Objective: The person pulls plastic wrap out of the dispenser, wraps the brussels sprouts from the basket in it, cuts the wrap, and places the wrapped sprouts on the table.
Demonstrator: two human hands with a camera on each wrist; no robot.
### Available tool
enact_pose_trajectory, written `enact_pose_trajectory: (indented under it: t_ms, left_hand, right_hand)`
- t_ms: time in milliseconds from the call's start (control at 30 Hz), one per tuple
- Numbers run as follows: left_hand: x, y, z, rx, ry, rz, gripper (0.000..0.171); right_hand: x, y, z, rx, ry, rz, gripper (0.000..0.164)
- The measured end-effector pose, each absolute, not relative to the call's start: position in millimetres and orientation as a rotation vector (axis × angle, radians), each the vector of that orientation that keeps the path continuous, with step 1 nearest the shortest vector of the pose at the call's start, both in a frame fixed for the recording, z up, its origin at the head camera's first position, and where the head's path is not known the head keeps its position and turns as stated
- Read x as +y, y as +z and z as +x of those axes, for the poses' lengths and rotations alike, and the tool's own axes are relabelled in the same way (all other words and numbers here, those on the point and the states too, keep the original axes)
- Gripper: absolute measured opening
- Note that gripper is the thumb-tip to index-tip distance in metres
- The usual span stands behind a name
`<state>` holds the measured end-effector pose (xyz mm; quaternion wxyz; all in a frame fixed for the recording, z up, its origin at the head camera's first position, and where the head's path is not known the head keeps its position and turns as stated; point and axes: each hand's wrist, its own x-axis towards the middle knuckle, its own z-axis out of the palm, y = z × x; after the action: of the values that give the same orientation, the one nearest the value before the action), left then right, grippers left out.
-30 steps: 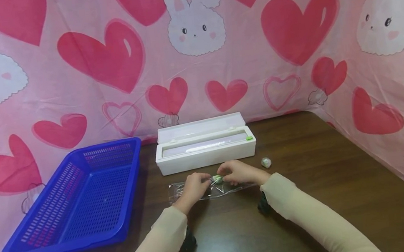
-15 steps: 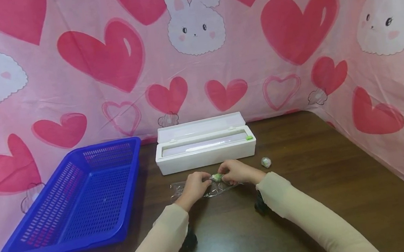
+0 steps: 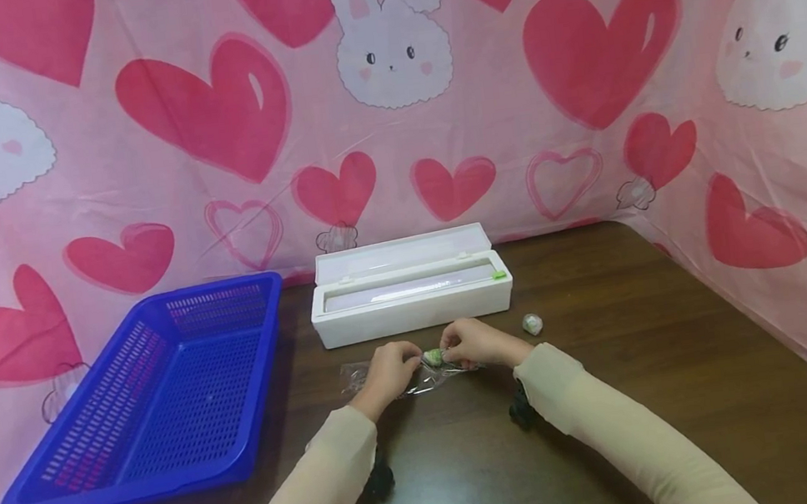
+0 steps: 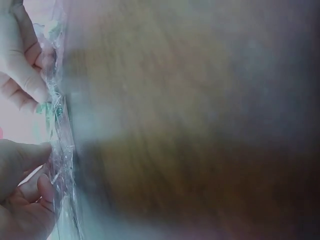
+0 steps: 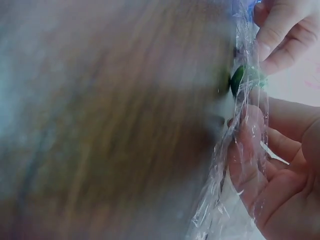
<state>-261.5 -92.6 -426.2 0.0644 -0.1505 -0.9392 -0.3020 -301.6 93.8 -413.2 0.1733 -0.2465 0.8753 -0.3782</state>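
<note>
A small round green thing point(image 3: 433, 357) lies between my two hands, wrapped in clear cling film point(image 3: 427, 379). My left hand point(image 3: 390, 371) pinches the film at its left side, thumb and fingers together. On the other side my right hand point(image 3: 477, 342) pinches the film close against it. In the right wrist view the dark green side point(image 5: 240, 81) shows through the crinkled film, which hangs down past my right fingers point(image 5: 247, 130). The left wrist view has the film point(image 4: 62, 155) bunched along the fingertips of both hands. The thing's exact kind cannot be told.
Behind my hands stands a white cling film dispenser point(image 3: 411, 314) with its lid raised and a green slider point(image 3: 499, 275) at the right. A small wrapped ball point(image 3: 532, 324) rests right of my right hand. A blue plastic basket point(image 3: 241, 406) stands at the left.
The right end of the film has been drawn in and gathered, so the sheet reaches less far right. My hands have barely shifted; the dispenser, ball and basket stay put.
</note>
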Motion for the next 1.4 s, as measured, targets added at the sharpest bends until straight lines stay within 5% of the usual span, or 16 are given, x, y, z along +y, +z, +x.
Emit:
enact_pose_trajectory:
  t_ms: [700, 933, 1233, 1400]
  left_hand:
    - [-102, -421, -256, -2.84, -0.922, -0.582, 0.014]
    - [-104, -418, -255, -2.878, -0.955, -0.681, 0.017]
    - [-108, -419, -252, -2.947, -1.006, -0.813, 0.048]
    - [-107, -420, -252, -2.958, -0.967, -0.813, 0.039]
  right_hand:
    - [110, -408, -301, 2.248, -1.132, -0.867, 0.017]
    - [110, -409, -302, 2.33, -1.043, -0.958, 0.009]
    - [112, -408, -301, 2.313, -1.048, -0.915, 0.011]
    - [112, -406, -298, 2.275, -1.068, -0.933, 0.016]
